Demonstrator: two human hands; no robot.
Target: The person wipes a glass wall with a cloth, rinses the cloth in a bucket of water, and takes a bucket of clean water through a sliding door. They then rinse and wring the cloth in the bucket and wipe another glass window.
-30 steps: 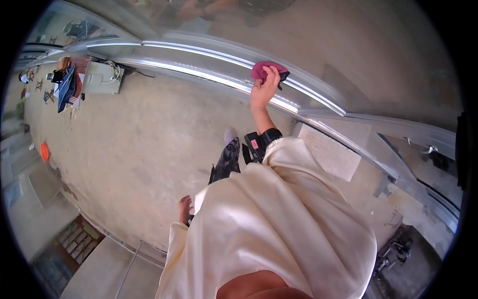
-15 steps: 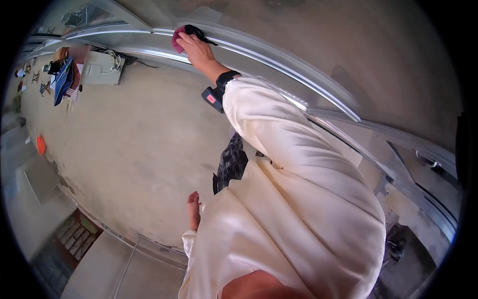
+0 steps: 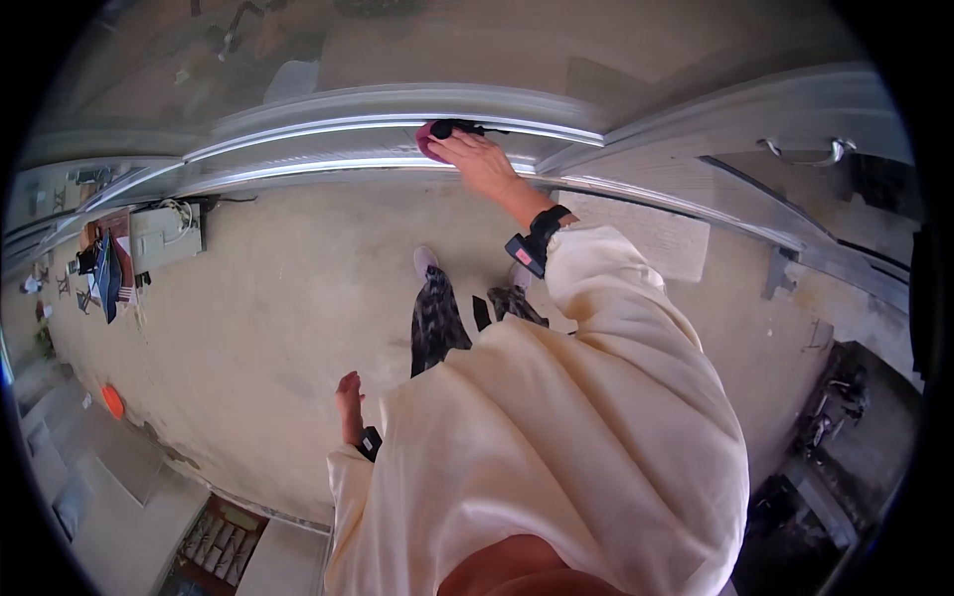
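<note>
My right hand (image 3: pixel 477 161) presses a dark pink and black cloth (image 3: pixel 429 141) against the metal rail (image 3: pixel 328 129) of a window or glass-panelled frame. The fingers lie over the cloth, and part of it is hidden under them. Black material sticks out to the right along the rail. My left hand (image 3: pixel 349 394) hangs low by my side above the floor, its fingers loosely bent and apart, with nothing in it. Both wrists carry dark bands, the right one with a small box.
A door with a metal handle (image 3: pixel 810 154) is at the right. A white cabinet-like box (image 3: pixel 167 236) with cables and piled items stands at the left. An orange-red basin (image 3: pixel 112 401) lies on the concrete floor (image 3: pixel 268 318). A pale slab (image 3: pixel 636 233) lies near the wall.
My right hand has slid the cloth rightward along the rail. My body and view have turned and shifted right, bringing the door handle and my feet into view. My left hand still hangs.
</note>
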